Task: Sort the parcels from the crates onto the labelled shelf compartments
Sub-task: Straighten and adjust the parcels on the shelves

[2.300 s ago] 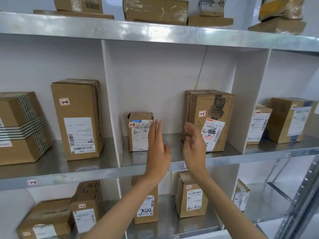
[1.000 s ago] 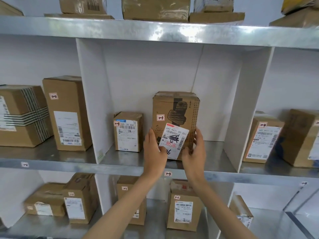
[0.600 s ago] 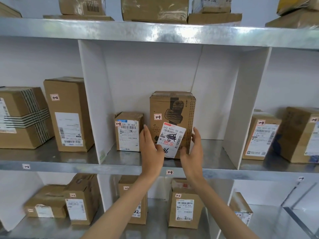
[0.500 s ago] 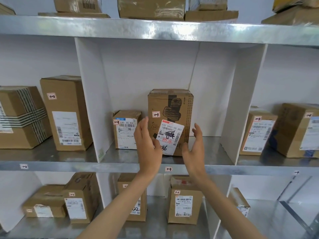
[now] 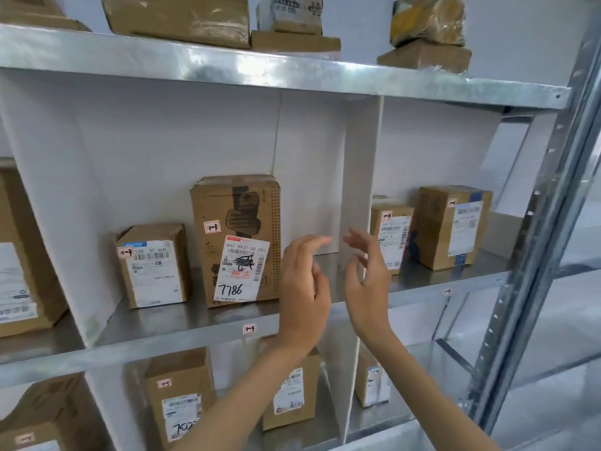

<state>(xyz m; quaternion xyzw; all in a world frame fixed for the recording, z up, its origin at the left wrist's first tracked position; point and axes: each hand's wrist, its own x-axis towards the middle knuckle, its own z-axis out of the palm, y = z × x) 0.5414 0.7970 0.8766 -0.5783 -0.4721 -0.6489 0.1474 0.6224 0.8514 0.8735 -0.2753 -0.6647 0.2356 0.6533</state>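
Cardboard, creased and taped, makes up the tall parcel (image 5: 235,239), which stands upright on the smooth steel shelf (image 5: 182,323) in the middle compartment, just beside a smaller box (image 5: 153,265). The left hand (image 5: 304,288) and right hand (image 5: 367,281) hover just right of it, fingers loose, holding nothing. Placement looks finished; best to leave the paper label facing out, above the matching shelf tag (image 5: 249,328).

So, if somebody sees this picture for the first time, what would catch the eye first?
Most likely the two bare hands, left hand and right hand, raised open in front of the middle shelf, holding nothing. Next, the tall parcel just left of them, standing upright in the centre compartment with 7786 handwritten on its label, beside a smaller parcel.
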